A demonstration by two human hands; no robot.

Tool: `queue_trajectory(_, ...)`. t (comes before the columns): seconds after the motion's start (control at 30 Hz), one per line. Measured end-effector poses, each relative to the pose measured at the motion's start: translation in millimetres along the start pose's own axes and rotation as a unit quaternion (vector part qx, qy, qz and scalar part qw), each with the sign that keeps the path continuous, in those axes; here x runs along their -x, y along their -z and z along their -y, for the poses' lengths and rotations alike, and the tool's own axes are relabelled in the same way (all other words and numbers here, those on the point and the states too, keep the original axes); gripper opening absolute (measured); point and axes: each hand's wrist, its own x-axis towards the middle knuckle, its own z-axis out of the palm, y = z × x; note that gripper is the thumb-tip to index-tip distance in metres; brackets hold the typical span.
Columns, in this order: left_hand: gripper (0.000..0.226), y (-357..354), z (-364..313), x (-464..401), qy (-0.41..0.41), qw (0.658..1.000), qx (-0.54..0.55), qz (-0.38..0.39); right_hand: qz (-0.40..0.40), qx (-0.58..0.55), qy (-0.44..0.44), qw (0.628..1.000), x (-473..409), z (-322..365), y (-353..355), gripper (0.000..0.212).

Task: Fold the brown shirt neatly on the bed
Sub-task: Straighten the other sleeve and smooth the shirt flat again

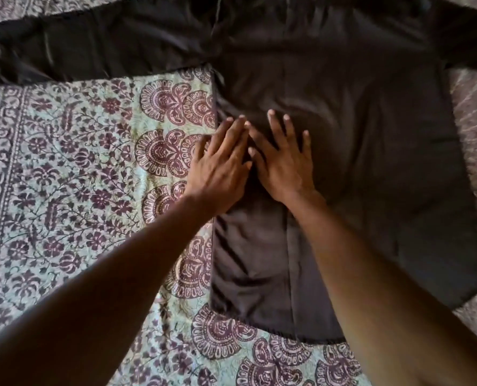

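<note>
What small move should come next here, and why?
Probably take the left sleeve and fold it across the body. The brown shirt lies flat, sleeves spread; the left hand and right hand rest open, holding nothing.

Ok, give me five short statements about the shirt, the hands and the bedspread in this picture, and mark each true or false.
1. The brown shirt lies spread out flat on the bed. True.
2. The left hand grips a sleeve and lifts it. False: it lies open, palm down, at the shirt's left edge.
3. The right hand rests flat on the shirt's body. True.
4. The left sleeve is already folded across the body. False: it stretches out sideways over the bedspread.
5. The bedspread is plain white. False: it carries a floral print in maroon on a pale ground.
</note>
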Motion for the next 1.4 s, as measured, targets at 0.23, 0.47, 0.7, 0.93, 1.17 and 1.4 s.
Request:
queue_trajectory(0.23,0.091,-13,19,-12,-0.002,0.998,-0.039,0.05,-0.019,-0.008,-0.282,0.959,6,-43,15,0.066)
queue_trajectory(0.47,0.097,-12,22,-15,0.005,0.997,-0.027,0.068,-0.04,0.002,0.012,0.999,-49,16,3,0.057)
queue_trajectory(0.7,0.097,-7,22,-18,0.002,0.996,-0.03,0.085,-0.018,-0.009,-0.296,0.955,-41,-87,24,0.063)
queue_trajectory(0.93,0.097,-10,22,-19,0.002,0.995,-0.038,0.089,-0.12,-0.006,-0.301,0.946,-76,-19,21,0.062)
queue_trajectory(1.17,0.097,-10,22,-18,-0.001,0.995,-0.045,0.088,-0.075,0.0,-0.265,0.961,-40,-39,5,0.062)
queue_trajectory(1.4,0.096,-7,18,-19,0.008,0.995,-0.048,0.087,-0.092,0.0,-0.402,0.911,7,-86,29,0.069)
